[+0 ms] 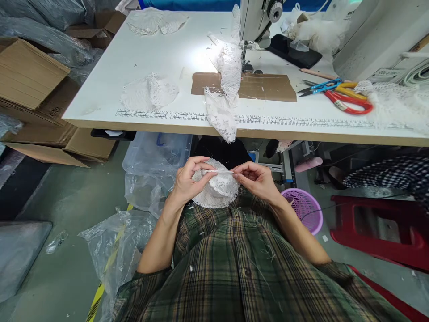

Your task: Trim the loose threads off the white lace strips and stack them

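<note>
Over my lap, a piece of white lace fabric (216,192) hangs between my two hands, below the table's front edge. My left hand (192,176) pinches its upper edge between thumb and fingers. On the other side my right hand (254,179) pinches the same edge, a short stretch of it pulled straight between them. Above, a long white lace strip (230,76) lies by the needle of the sewing machine (256,22), its end drooping over the table edge. Another white lace piece (149,93) lies flat at the table's left.
Blue-handled snips (321,86) and red-handled scissors (350,103) lie at the right of the white table (161,58). Cardboard boxes (33,76) stand to the left. Below are a clear plastic bin (157,152), a purple basket (304,205) and a red stool (378,203).
</note>
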Available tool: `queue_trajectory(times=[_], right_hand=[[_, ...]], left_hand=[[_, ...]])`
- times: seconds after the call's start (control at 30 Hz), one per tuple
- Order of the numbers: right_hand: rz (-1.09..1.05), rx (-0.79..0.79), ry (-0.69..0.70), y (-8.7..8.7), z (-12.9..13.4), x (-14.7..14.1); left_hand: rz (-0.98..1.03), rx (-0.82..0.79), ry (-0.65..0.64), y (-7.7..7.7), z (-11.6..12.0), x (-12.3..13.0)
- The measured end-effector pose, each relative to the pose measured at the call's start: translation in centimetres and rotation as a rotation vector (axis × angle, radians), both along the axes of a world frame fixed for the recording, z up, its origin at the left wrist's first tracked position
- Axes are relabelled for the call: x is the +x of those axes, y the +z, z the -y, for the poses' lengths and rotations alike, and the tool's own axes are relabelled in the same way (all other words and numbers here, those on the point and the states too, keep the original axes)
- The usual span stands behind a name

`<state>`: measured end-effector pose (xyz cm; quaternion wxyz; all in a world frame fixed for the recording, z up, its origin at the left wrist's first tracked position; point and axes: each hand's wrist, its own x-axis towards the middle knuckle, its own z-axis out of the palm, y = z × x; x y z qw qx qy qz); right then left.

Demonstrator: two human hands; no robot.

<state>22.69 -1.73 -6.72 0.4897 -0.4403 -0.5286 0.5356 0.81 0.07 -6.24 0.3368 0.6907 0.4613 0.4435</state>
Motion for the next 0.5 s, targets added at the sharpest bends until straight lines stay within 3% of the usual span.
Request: queue_trajectory(times=[0.5], right_hand=[[-0.006, 0.031, -0.003, -1.0, -0.7, -0.6]], left_hand=[[-0.006, -0.057, -0.013, -1.3, -0.1, -1.1]])
